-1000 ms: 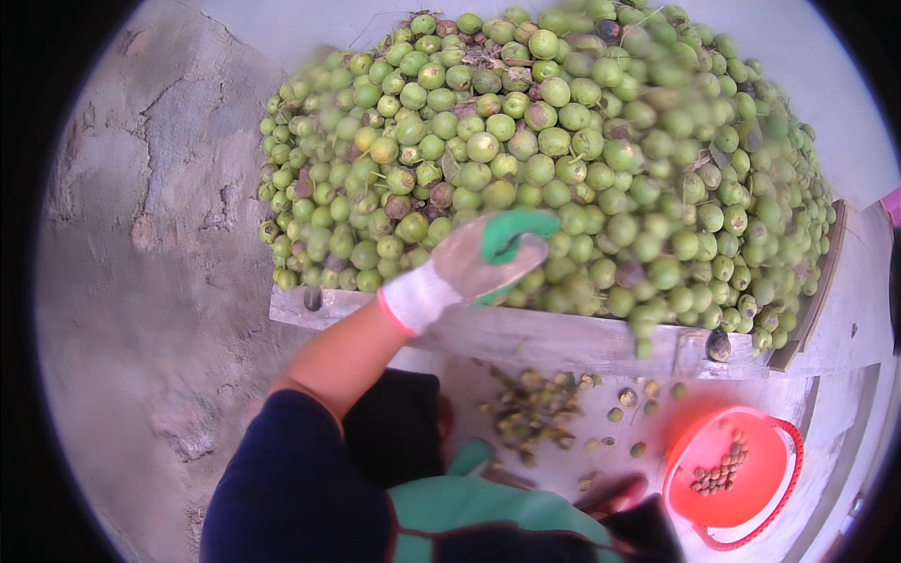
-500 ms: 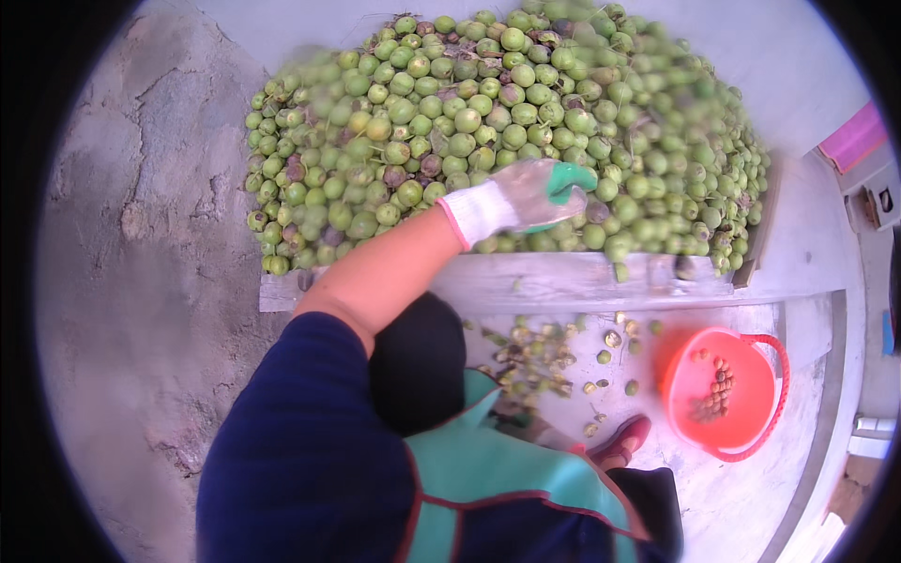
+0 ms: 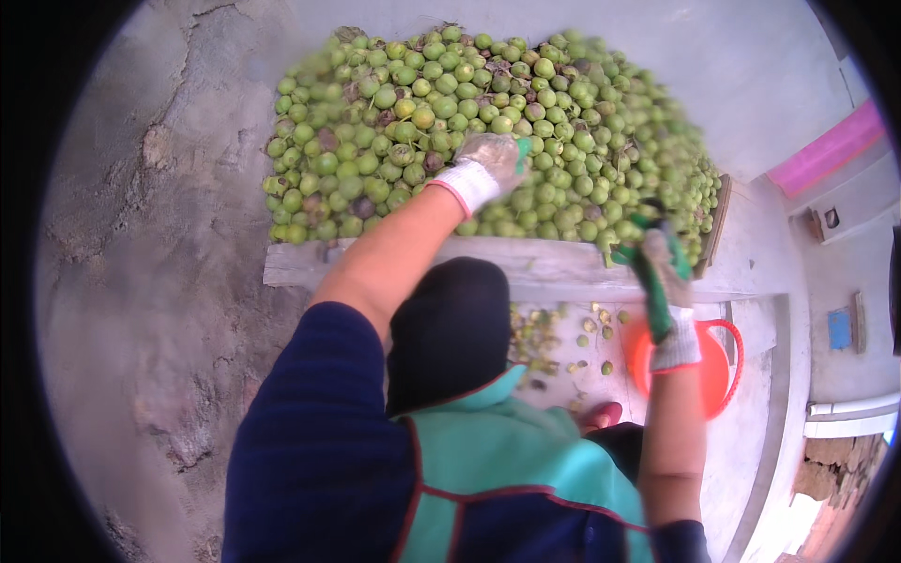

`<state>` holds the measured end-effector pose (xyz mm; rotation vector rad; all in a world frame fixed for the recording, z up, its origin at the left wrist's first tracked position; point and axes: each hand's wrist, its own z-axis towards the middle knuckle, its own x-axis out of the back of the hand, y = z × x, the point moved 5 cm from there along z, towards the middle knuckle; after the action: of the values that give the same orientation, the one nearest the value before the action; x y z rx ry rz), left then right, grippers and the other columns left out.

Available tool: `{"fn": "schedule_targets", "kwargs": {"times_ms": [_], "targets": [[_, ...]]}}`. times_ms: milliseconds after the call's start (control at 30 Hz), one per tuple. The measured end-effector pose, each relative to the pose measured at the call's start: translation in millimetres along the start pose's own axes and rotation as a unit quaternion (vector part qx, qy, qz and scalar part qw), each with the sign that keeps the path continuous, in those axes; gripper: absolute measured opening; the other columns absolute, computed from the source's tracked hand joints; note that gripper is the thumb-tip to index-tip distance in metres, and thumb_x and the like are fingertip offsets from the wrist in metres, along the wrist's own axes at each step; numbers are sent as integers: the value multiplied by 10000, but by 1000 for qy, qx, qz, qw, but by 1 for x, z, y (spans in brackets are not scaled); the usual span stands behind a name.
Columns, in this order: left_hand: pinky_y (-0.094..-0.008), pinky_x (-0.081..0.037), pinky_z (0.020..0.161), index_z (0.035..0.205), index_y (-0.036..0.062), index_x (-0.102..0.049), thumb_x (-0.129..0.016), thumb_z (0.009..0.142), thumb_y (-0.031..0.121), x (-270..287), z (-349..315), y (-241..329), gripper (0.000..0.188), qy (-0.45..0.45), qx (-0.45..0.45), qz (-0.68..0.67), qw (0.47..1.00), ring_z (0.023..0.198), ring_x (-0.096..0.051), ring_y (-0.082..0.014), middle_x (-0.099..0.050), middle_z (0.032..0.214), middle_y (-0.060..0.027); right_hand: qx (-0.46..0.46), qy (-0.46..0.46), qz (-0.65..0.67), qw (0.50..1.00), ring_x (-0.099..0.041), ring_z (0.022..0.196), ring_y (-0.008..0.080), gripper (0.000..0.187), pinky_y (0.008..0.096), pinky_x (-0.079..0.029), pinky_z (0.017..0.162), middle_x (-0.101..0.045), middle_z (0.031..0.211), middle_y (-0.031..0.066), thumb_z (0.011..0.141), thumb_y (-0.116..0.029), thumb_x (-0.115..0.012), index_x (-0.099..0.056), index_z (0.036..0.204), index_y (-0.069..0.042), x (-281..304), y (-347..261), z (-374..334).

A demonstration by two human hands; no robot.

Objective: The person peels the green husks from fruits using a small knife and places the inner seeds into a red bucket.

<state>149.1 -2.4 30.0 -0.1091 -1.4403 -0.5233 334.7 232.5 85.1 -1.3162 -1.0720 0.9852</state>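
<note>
Many fruits (image 3: pixel 450 103), mostly green, lie heaped behind a board (image 3: pixel 554 267); the left hand (image 3: pixel 496 159) is at the heap's front, fingers largely hidden, so I cannot tell whether it grasps a fruit; the right hand (image 3: pixel 659 258), blurred, is over the heap's front right corner, its grip equally unclear; drawing out a low fruit could loosen those above and send some rolling over the board; a low sweep of the right arm might knock the bucket (image 3: pixel 640 358), which sits beneath it in this view.
</note>
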Motion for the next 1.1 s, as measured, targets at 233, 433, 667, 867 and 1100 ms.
{"fn": "schedule_targets", "kwargs": {"times_ms": [233,433,667,867,1100], "targets": [[-388,-493,931,1327,152,-530,-570,851,388,-26,14,-125,533,-58,153,165,973,1116,-607,-240,-600,1260,-77,-5,-63,-8,998,-670,884,182,437,311,-552,793,-642,1117,83,971,-270,-597,-525,1282,28,-23,25,3],[-375,-508,906,1147,129,-654,-591,854,465,-17,31,-114,451,-79,168,134,973,1036,-651,-262,-684,1108,-100,-23,-41,-13,999,-670,915,190,432,316,-552,806,-625,1194,83,975,-279,-586,-519,1296,2,9,47,2],[-287,-532,730,1348,-23,-471,-410,1025,400,29,-15,25,536,-249,-12,-831,498,1034,-638,-223,-604,1247,-134,215,-20,-223,951,-697,787,238,392,339,-551,680,-699,964,117,880,-250,-694,-600,1191,-30,44,22,-23],[-275,-527,678,1257,-66,-530,-415,1021,383,-31,-67,134,521,-279,61,-814,506,831,-666,-227,-662,1070,-224,223,3,-280,934,-666,803,362,389,418,-534,667,-682,896,164,839,-381,-714,-645,1110,-111,54,23,-53],[-185,-426,583,1188,26,-621,-378,1024,449,-68,-77,198,515,-294,29,-627,721,691,-571,-68,-651,904,-49,147,-34,-288,946,-655,779,371,347,443,-528,667,-672,827,168,869,-404,-656,-664,1066,-118,86,58,-61]]}}
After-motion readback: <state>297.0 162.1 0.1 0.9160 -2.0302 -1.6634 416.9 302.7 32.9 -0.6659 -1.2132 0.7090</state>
